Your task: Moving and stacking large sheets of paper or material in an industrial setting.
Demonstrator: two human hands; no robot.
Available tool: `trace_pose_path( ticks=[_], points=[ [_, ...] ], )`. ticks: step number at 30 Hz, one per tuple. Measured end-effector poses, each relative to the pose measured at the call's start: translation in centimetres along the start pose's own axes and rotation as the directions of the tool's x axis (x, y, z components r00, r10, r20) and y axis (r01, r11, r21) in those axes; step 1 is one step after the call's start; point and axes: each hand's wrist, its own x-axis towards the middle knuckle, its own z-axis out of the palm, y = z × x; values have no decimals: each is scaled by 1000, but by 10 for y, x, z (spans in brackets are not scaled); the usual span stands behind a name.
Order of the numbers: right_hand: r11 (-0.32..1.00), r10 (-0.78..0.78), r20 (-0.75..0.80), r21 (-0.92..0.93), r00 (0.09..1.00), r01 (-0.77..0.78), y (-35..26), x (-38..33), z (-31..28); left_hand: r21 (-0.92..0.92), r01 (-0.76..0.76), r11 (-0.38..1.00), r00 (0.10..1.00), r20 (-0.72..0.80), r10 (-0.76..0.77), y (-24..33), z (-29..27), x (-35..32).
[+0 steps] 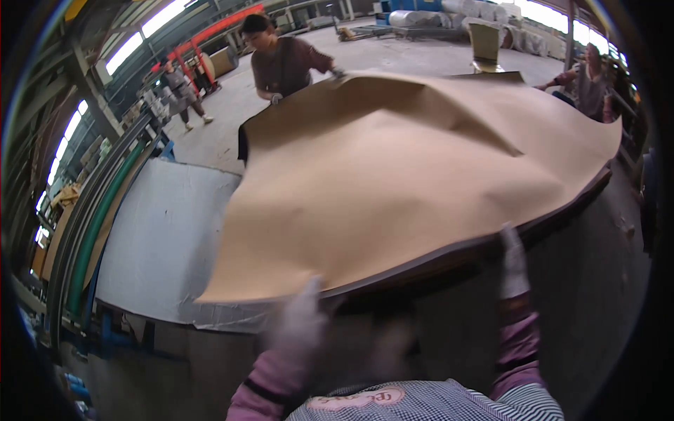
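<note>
A large tan sheet (365, 196), dark underneath, spreads before me with its middle bulging in creases. My left hand (300, 319), in a pale glove and blurred by motion, grips the near edge toward the sheet's left corner. Farther right along that edge, my gloved right hand (514, 263) is closed on it with the thumb on top; the other fingers are hidden underneath. The far edge is held by a co-worker (288, 59) in gloves. Another person (590, 84) is at the sheet's far right end, hands partly hidden.
Under the sheet's left side lies a grey-white surface (165, 231), beside a machine with a green roller (105, 224). A third person (181, 91) walks at the far left. A chair (484, 45) and wrapped rolls (463, 10) stand on the floor behind.
</note>
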Motion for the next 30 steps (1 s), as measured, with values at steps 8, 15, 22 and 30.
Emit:
trace_pose_path(
  ticks=[8, 15, 22, 30],
  points=[
    [852, 474, -281, 387, 835, -353, 93, 102, -83, -643, 458, 614, 751, -90, -654, -94, -6, 64],
    [878, 467, -329, 67, 821, -473, 135, 95, -113, -350, 656, 668, 736, 100, -670, -76, 23, 53],
    [563, 454, -488, -491, 745, -665, 103, 112, -96, -427, 647, 632, 737, 135, -663, -93, 10, 57],
    [457, 278, 102, -889, 955, -39, -9, 9, 137, -388, 808, 443, 579, 386, -718, -87, -37, 56]
  ],
)
